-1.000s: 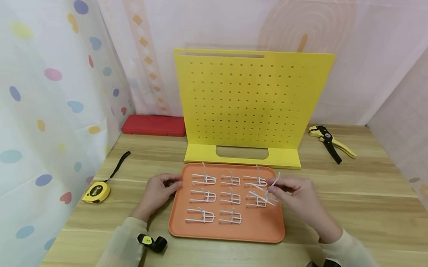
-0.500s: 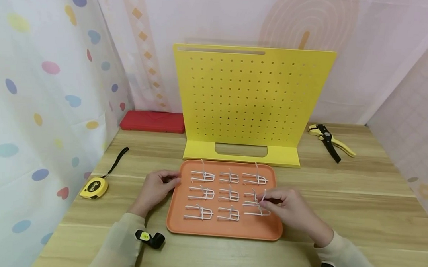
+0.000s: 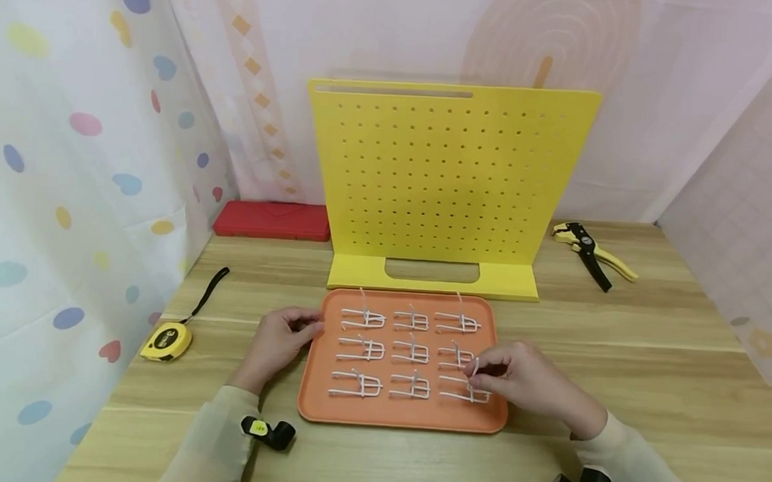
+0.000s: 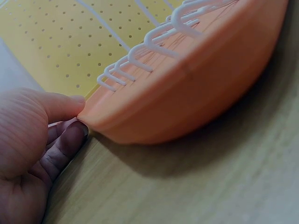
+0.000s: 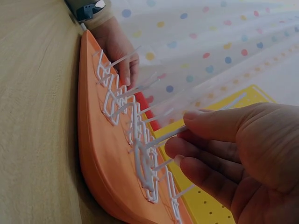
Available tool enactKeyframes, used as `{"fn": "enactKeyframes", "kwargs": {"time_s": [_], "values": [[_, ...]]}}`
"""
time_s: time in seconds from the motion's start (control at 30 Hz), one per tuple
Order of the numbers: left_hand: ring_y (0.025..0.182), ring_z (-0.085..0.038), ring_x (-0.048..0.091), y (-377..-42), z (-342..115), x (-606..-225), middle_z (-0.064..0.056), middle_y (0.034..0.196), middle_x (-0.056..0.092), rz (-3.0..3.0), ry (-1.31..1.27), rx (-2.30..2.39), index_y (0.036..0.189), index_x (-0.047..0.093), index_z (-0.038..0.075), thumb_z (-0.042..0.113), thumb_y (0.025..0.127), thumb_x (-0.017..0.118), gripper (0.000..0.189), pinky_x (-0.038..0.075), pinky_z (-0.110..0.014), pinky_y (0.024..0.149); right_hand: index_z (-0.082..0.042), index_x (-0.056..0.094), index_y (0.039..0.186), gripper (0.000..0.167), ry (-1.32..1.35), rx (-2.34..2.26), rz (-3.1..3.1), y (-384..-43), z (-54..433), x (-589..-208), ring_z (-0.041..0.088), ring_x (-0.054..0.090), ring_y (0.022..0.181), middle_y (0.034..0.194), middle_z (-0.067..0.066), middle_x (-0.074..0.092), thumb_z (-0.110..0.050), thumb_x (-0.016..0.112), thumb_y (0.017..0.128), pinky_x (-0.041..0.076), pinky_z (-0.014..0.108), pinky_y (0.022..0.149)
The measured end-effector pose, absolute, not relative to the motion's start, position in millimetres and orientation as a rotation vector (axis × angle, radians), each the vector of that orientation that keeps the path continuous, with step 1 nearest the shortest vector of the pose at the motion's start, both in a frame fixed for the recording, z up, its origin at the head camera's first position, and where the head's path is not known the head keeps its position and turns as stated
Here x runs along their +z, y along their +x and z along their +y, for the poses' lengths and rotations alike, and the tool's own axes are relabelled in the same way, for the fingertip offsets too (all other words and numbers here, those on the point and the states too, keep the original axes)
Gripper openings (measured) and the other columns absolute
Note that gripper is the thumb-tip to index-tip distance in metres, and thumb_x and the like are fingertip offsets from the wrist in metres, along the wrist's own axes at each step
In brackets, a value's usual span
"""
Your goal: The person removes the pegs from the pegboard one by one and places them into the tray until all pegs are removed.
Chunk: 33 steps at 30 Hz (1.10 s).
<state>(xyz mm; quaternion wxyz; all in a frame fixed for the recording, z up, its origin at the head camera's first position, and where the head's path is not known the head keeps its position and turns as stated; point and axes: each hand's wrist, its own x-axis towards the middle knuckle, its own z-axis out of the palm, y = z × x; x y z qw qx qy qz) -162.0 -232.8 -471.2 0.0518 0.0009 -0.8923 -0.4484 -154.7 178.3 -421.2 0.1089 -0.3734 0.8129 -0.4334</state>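
An orange tray (image 3: 378, 412) holds several white wire pegboard hooks (image 3: 358, 386), lying in rows with their single prongs pointing up. At its left edge my left hand (image 3: 281, 343) pinches the rim, thumb on top and fingers underneath, as the left wrist view shows on the tray wall (image 4: 201, 98). Over the front right part of the tray, my right hand (image 3: 527, 382) holds one hook (image 3: 472, 398) by its upright prong, between thumb and fingertips. In the right wrist view this hook (image 5: 144, 168) has its looped frame down at the tray's surface, beside the other hooks.
Behind the tray stands a yellow pegboard (image 3: 441, 171) on its base. A red case (image 3: 272, 220) lies to its left, yellow-and-black wire strippers (image 3: 589, 251) to its right. On the left side of the wooden table (image 3: 639, 360) is a yellow tape measure (image 3: 167, 341) with a black strap.
My right hand has brought the hook from above the right-hand column down toward the front right of the tray, below the other hooks there. The left hand stays at the rim.
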Motion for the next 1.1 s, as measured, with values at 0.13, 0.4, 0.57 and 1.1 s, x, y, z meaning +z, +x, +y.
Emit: {"fn": "enactKeyframes", "kwargs": {"time_s": [0.13,0.4,0.57,1.1], "values": [[0.083,-0.016,0.062,-161.2,-233.2,-471.1,-0.002,0.092,0.071,-2.717,0.019,-1.366,0.108,0.074,0.01,0.02,0.088,0.072,0.022,0.05,-0.026,0.071,-0.017,0.074,0.085,0.003,-1.095,-1.248,2.387,-155.4,177.7,-420.2,0.003,0.059,0.069,0.082,-0.011,0.07,-0.014,0.073,0.086,0.051,0.025,0.058],[0.083,-0.015,0.062,-162.5,-232.7,-470.6,-0.001,0.092,0.071,-2.721,0.013,-1.363,0.108,0.074,0.01,0.02,0.088,0.072,0.023,0.05,-0.027,0.072,-0.015,0.075,0.085,0.004,-1.095,-1.251,2.377,-157.2,177.8,-418.9,0.003,0.061,0.071,0.083,-0.007,0.072,-0.011,0.073,0.085,0.052,0.025,0.059],[0.083,-0.016,0.062,-163.1,-233.1,-469.0,-0.001,0.091,0.071,-2.721,0.002,-1.366,0.108,0.074,0.01,0.02,0.088,0.072,0.022,0.051,-0.027,0.071,-0.015,0.075,0.085,0.005,-1.117,-1.253,2.379,-157.7,178.3,-418.2,0.003,0.062,0.072,0.084,-0.004,0.072,-0.01,0.073,0.085,0.052,0.025,0.06],[0.083,-0.016,0.062,-162.1,-232.5,-468.3,-0.002,0.091,0.071,-2.734,0.012,-1.364,0.107,0.074,0.009,0.018,0.088,0.072,0.022,0.05,-0.026,0.07,-0.016,0.075,0.086,0.005,-1.075,-1.252,2.383,-154.1,177.2,-413.7,0.004,0.063,0.073,0.085,-0.005,0.072,-0.011,0.074,0.085,0.052,0.026,0.061]]}}
